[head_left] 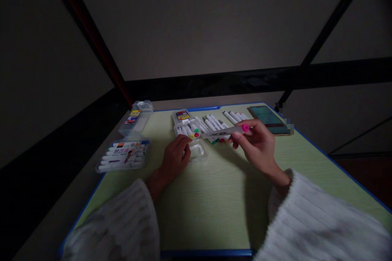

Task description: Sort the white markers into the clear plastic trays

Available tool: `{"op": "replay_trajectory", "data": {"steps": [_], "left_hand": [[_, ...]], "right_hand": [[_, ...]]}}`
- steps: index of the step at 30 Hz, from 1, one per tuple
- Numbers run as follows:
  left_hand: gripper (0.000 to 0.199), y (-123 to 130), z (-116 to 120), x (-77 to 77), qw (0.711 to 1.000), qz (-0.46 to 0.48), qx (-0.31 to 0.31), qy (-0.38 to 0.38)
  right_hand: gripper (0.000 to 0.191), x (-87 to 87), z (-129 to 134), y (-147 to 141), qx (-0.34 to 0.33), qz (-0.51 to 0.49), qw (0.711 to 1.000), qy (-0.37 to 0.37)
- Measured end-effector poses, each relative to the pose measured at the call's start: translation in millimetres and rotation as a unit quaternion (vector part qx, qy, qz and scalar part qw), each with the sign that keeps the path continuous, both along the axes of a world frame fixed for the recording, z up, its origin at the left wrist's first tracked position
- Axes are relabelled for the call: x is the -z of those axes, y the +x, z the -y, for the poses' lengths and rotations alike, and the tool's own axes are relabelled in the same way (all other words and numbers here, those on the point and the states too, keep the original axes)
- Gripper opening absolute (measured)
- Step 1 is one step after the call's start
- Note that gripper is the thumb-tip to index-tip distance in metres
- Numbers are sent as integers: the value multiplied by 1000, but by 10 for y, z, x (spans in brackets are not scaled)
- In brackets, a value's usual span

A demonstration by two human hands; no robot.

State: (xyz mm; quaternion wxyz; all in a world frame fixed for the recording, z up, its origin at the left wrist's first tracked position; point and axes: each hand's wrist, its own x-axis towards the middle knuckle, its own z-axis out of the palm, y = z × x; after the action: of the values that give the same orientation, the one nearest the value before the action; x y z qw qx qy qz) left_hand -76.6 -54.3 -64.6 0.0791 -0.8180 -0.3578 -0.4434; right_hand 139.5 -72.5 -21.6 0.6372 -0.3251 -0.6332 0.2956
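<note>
My right hand (259, 144) pinches a white marker with a pink end (225, 131), held level above the table and pointing left. My left hand (175, 155) is closed beside the open clear case (197, 151), its fingertips at the case's near-left part; whether they grip it is hidden. Several markers with yellow, green and red ends (191, 131) lie in that case, under its raised lid (183, 116). Behind the held marker, a row of loose white markers (213, 123) lies on the table.
More markers (234, 116) lie at the back, beside a phone (266, 117) at the right edge. At the left are a clear empty case (136, 120) and a filled marker case (124, 155). The green table (202, 208) has a blue rim.
</note>
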Motion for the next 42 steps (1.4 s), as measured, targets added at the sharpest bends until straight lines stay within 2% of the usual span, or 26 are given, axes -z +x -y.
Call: {"op": "replay_trajectory", "data": {"steps": [9,22,32,42], "left_hand": [[19,1,-3,2,1000,0,0,3],[20,13,12,-30,1000,-2,-3,-6],[38,15,11,-17,999,-16,-6,-36],[41,30,17,-35,999,-19,-15,-40]], "right_hand": [[15,-48,40,-36,-41,-23,999,-12],[14,33,61,-120,-85,-24,995,-40],[16,117,37,-144,-104,6,994,-34],[17,135,34,-162,-119,39,991,-55]]}}
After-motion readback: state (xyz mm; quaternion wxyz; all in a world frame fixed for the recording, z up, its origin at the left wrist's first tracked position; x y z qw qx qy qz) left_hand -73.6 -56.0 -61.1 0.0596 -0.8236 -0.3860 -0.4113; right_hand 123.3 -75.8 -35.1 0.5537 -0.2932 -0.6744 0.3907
